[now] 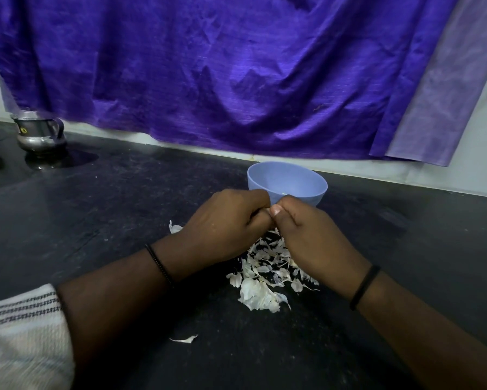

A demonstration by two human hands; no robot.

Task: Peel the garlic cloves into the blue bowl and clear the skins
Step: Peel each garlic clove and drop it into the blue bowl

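- Blue bowl (288, 180) upright on the counter; inside wall bare where visible, bottom hidden behind the hands.
- Just in front of the bowl, left hand (222, 223) and right hand (307, 235) meeting thumb to thumb, fingers of both curled tight around something small; garlic clove itself not visible, hidden in the grip.
- Nearer than the bowl, under and below the hands, a heap of white garlic skins (264, 277); one stray skin (184, 339) further toward the viewer, another (175, 228) beside the left hand.
- Black bands on both wrists; striped pale sleeve (23, 327) far left of the bowl.
- Far left of the bowl, a steel jug (38, 133).
- Underneath, a dark speckled counter (124, 192); behind the bowl, purple cloth (208, 66) hanging over a pale wall.
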